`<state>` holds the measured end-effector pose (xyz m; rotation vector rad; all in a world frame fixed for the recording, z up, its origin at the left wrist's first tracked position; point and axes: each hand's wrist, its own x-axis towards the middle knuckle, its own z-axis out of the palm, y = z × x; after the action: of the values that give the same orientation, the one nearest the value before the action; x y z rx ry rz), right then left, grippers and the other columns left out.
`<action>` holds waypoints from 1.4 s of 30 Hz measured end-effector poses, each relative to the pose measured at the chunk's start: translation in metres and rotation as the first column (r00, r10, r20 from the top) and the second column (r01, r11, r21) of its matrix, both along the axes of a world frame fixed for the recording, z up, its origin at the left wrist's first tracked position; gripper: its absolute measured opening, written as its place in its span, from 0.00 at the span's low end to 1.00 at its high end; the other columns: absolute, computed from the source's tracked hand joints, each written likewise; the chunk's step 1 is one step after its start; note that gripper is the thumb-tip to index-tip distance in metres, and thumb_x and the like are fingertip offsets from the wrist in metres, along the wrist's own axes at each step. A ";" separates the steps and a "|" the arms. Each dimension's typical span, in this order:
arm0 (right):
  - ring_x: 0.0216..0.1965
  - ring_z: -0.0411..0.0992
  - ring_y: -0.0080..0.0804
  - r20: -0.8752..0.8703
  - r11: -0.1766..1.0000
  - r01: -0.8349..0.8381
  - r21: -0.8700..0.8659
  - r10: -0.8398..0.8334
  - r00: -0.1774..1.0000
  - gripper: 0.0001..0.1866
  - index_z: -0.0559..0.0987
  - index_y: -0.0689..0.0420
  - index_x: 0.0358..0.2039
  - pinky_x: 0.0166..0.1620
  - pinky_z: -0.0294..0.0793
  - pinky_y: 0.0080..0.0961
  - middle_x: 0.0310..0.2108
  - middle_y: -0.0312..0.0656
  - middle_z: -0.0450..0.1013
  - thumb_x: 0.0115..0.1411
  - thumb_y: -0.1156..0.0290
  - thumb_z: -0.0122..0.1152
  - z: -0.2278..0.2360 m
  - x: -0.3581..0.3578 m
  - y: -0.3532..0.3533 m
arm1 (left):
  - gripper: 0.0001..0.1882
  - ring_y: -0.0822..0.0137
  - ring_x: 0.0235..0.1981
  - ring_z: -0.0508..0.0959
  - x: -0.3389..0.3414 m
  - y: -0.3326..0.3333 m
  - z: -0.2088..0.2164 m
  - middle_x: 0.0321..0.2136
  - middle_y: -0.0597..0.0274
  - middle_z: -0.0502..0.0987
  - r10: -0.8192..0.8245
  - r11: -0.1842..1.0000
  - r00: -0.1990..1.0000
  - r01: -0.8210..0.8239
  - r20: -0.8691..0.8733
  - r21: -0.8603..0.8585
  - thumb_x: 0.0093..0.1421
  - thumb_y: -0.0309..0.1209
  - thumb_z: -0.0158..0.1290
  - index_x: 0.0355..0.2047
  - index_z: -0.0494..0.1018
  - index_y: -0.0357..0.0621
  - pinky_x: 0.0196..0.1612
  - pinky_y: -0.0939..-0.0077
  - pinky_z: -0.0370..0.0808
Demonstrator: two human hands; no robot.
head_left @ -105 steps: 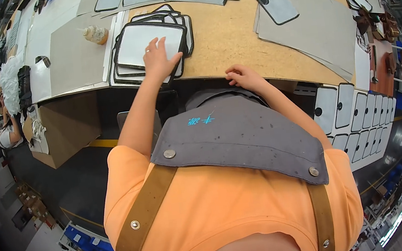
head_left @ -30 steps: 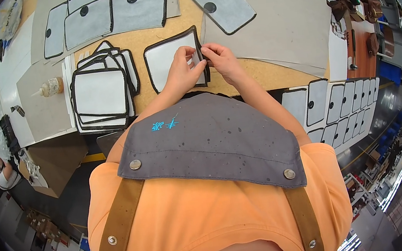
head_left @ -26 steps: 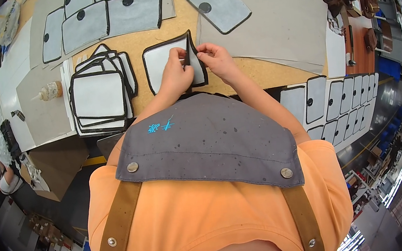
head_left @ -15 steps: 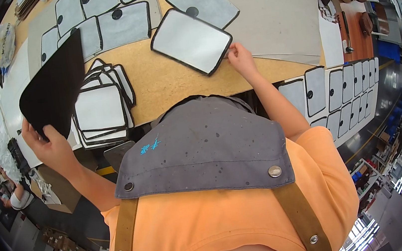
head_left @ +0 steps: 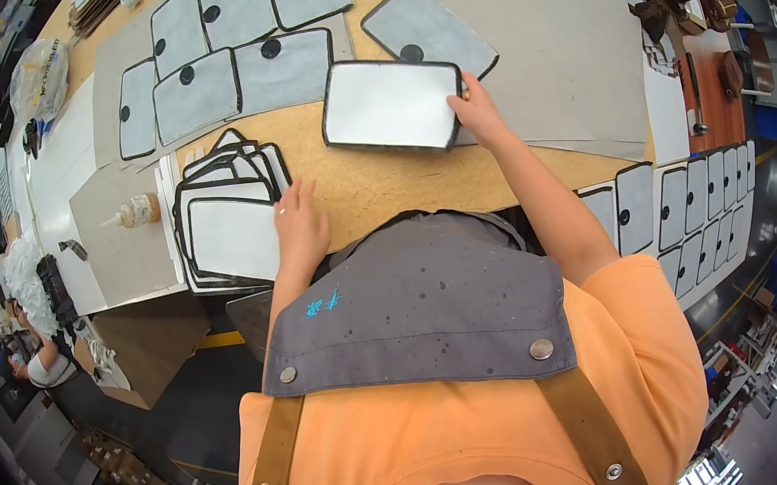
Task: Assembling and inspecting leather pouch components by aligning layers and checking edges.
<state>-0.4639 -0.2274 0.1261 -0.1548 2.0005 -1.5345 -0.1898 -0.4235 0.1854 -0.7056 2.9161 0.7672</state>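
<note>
The right grip (head_left: 478, 113) is pinching a black-edged white panel (head_left: 389, 102). The left grip (head_left: 302, 229) is lying loosely spread, possibly touching the panel stack (head_left: 231, 238).

You've got two hands (head_left: 302, 229), one held white panel (head_left: 391, 102), one panel stack (head_left: 235, 237), seven dotted panels (head_left: 197, 101) across the tabletop (head_left: 372, 186), one bottle (head_left: 140, 211), one plastic bag (head_left: 39, 82), one apron (head_left: 415, 297).

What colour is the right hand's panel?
The panel is white, edged in black; head view shows it best.
</note>
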 end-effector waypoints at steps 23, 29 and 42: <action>0.42 0.70 0.41 -0.409 0.462 0.008 0.887 0.777 0.478 0.09 0.72 0.60 0.35 0.36 0.73 0.37 0.37 0.45 0.71 0.52 0.75 0.50 0.011 -0.062 -0.037 | 0.19 0.62 0.61 0.55 -0.056 0.052 -0.055 0.58 0.68 0.57 -0.345 0.920 0.935 0.354 0.077 -0.170 0.56 0.32 0.47 0.49 0.65 0.47 0.61 0.50 0.48; 0.37 0.71 0.46 -0.709 0.738 0.177 0.652 0.509 0.489 0.14 0.72 0.58 0.38 0.38 0.72 0.38 0.35 0.47 0.72 0.49 0.74 0.47 0.073 -0.079 0.023 | 0.12 0.59 0.56 0.63 -0.071 0.028 -0.060 0.50 0.63 0.67 -0.247 0.969 0.960 0.242 -0.133 -0.053 0.56 0.31 0.48 0.40 0.69 0.46 0.58 0.54 0.54; 0.46 0.68 0.34 0.292 0.858 0.382 -0.344 -0.289 0.912 0.19 0.71 0.63 0.43 0.47 0.69 0.30 0.41 0.45 0.71 0.52 0.77 0.38 0.111 0.005 0.119 | 0.10 0.57 0.40 0.70 -0.183 0.005 -0.074 0.34 0.58 0.72 -0.076 0.995 0.989 0.084 -0.127 0.057 0.51 0.34 0.54 0.32 0.73 0.44 0.44 0.62 0.63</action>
<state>-0.4587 -0.1087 0.2374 0.2228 1.5701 -2.0692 -0.3724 -0.4185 0.1118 -0.5506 2.9947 0.9206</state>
